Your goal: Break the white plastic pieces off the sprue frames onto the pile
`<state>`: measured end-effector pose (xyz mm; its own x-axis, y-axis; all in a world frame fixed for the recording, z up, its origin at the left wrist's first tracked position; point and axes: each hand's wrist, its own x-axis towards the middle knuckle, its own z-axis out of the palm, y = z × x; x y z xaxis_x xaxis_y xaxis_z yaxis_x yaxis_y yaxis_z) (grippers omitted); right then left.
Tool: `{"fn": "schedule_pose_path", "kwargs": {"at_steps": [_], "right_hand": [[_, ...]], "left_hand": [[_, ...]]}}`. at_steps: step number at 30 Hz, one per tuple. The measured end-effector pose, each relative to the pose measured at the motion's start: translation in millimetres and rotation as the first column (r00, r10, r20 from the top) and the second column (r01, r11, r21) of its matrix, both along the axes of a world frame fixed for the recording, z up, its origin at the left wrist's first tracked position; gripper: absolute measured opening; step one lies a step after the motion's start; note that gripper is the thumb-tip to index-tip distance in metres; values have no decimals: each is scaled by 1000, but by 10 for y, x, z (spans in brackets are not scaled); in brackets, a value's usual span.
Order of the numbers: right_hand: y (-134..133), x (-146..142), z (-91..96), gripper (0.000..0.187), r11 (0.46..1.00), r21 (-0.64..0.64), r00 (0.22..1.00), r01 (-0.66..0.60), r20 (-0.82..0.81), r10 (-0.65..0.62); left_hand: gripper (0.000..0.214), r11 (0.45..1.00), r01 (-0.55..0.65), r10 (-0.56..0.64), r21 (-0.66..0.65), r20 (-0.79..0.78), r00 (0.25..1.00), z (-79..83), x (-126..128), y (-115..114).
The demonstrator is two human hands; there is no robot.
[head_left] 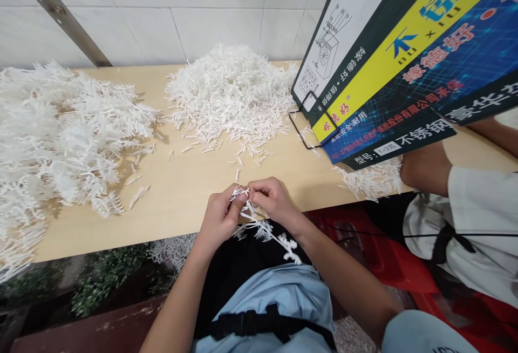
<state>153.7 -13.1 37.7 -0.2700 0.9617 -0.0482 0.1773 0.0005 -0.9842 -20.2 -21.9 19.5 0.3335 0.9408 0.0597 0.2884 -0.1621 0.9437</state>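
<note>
Both hands meet at the table's front edge around a white branched plastic sprig (265, 230). My left hand (220, 215) is closed, with small white tips showing between its thumb and forefinger. Thumb and bent fingers of my right hand (273, 202) pinch the sprig's upper part, right beside the left thumb. The sprig's knobbly stem hangs down to the right over my lap. Straight ahead lies a heap of small white plastic sprigs (238, 94), and a larger heap of white sprigs (60, 142) spreads at the left.
A large printed cardboard box (388, 67) stands at the right by a black wire stand (309, 131). Beyond it, another person's arm (424, 167) reaches over the table (174, 180). Tiled wall (218, 24) backs the table. A red plastic stool (400, 256) and green foliage (107, 277) are below.
</note>
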Motion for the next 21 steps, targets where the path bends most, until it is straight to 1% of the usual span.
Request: {"fn": "schedule_pose_path", "kwargs": {"at_steps": [5, 7, 9, 11, 13, 15, 16, 18, 21], "right_hand": [[71, 62, 10, 32, 994, -33, 990, -107, -96, 104], [81, 86, 1, 31, 988, -25, 982, -151, -114, 147], [75, 89, -5, 28, 985, -15, 979, -174, -106, 172], [58, 66, -4, 26, 987, -14, 985, -158, -68, 156], [36, 29, 5, 31, 996, -13, 996, -91, -25, 91], [19, -4, 16, 36, 1000, 21, 1000, -18, 7, 18], [13, -14, 20, 37, 999, 45, 1000, -1, 26, 0], [8, -21, 22, 34, 995, 93, 996, -25, 87, 17], [11, -10, 15, 30, 986, 113, 982, -120, 157, 102]], "left_hand": [[39, 998, 63, -62, -27, 60, 996, 15, -8, 24], [39, 995, 96, -92, -40, 84, 992, 11, -17, 29], [40, 993, 100, -93, -60, 107, 990, -1, -32, 27], [41, 996, 37, -27, -79, 127, 992, -19, -48, 17], [40, 994, -76, 86, -80, 118, 989, -33, -54, -3], [37, 982, -183, 187, -47, 81, 979, -37, -46, -27], [36, 975, -222, 223, -27, 58, 973, -35, -38, -39], [34, 964, -267, 267, -9, 34, 963, -31, -19, -55], [35, 959, -278, 281, -58, 55, 958, -39, -10, -52]]}}
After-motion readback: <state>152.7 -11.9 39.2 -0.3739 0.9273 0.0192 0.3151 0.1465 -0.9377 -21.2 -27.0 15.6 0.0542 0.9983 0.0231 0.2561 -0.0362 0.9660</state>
